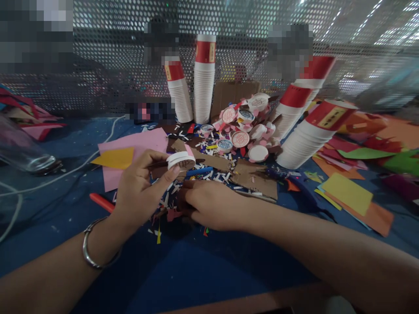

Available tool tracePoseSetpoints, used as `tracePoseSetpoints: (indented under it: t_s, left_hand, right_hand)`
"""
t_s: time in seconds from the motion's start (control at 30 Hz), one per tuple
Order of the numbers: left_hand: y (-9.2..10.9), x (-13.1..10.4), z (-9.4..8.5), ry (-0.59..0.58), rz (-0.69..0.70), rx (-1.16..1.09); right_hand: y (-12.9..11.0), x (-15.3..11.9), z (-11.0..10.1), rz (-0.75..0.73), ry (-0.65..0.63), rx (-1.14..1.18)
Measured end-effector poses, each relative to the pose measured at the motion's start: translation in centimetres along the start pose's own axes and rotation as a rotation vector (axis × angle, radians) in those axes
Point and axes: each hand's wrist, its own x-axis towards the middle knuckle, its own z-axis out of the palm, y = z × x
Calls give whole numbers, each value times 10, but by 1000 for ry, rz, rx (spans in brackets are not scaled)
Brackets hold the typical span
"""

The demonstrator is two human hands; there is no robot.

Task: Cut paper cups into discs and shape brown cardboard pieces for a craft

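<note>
My left hand (139,185) pinches a white cut-off paper cup bottom (181,161) between thumb and fingers. Dark drawn lines mark its face, and strips of pink and brown paper stick out from it. Lower and to the right, my right hand (212,203) reaches down into the paper scraps (166,200), its fingers curled. Its fingertips are hidden, so what they hold cannot be made out. A blue marker (199,171) lies just beyond it. Farther back is a heap of similar cup bottoms (240,139) with red or blue drawings and pink tabs.
Stacks of white and red paper cups (204,83) stand behind the heap, with leaning stacks (304,135) to its right. Cardboard pieces (257,176), pink paper (140,141), a red marker (102,203), coloured sheets (348,192), a clear jar (22,148) and a white cable (70,174) surround my hands.
</note>
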Motion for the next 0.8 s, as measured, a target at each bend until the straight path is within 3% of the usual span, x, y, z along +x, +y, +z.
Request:
tracePoseSetpoints:
  t_s: [0.13,0.37,0.5,0.63,0.8]
  left_hand:
    - [1,1,0,-8,3,-14]
    - [1,1,0,-59,1,-3]
    - [2,-1,-1,-69,24,26]
    - [9,-5,-2,-75,118,198]
    - [14,-7,-1,-111,315,347]
  right_hand:
    - [2,-8,-5,-21,65,77]
    - [13,-45,-25,65,236,675]
    - [25,-59,-28,100,327,829]
    - [34,-60,-28,84,460,977]
    - [32,-57,-27,97,475,979]
